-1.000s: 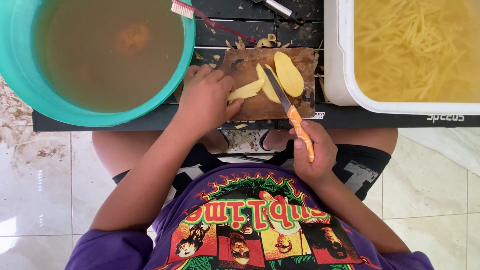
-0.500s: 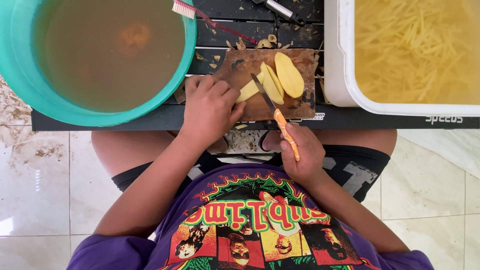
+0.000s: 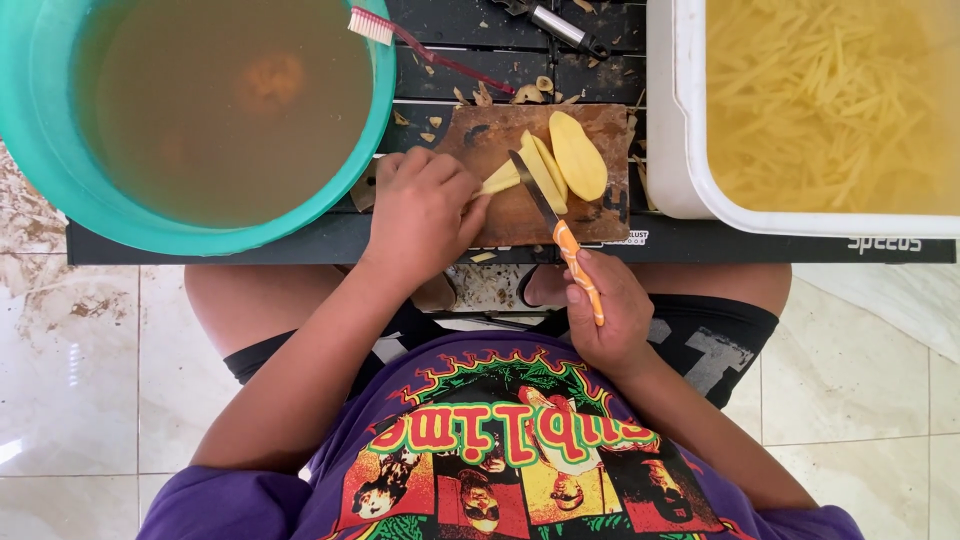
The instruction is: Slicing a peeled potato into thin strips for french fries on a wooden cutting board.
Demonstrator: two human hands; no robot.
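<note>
A pale yellow potato slice [image 3: 500, 180] lies on the small, worn wooden cutting board [image 3: 600, 215] at the near edge of the dark slatted bench [image 3: 200, 245], pinned under the left hand [image 3: 420, 210], whose fingers are curled down on its left end. The right hand [image 3: 605, 310] is clenched around the orange handle of a knife [image 3: 555, 215]; its dark blade slants up over the board, touching the slice, between it and two more smooth oval potato slices [image 3: 565, 160] that lean on each other towards the board's far right corner. Scraps of brown peel [image 3: 480, 92] are scattered on the bench just beyond the board. Close on the left stands a round teal basin [image 3: 40, 160] of murky brownish water, its rim crowding the left hand, with a red-handled toothbrush [image 3: 420, 45] lying beside it. On the right a white rectangular tub [image 3: 675, 110] holds thin cut potato sticks [image 3: 830, 100] under water. A metal peeler [image 3: 555, 20] rests at the far edge.
</note>
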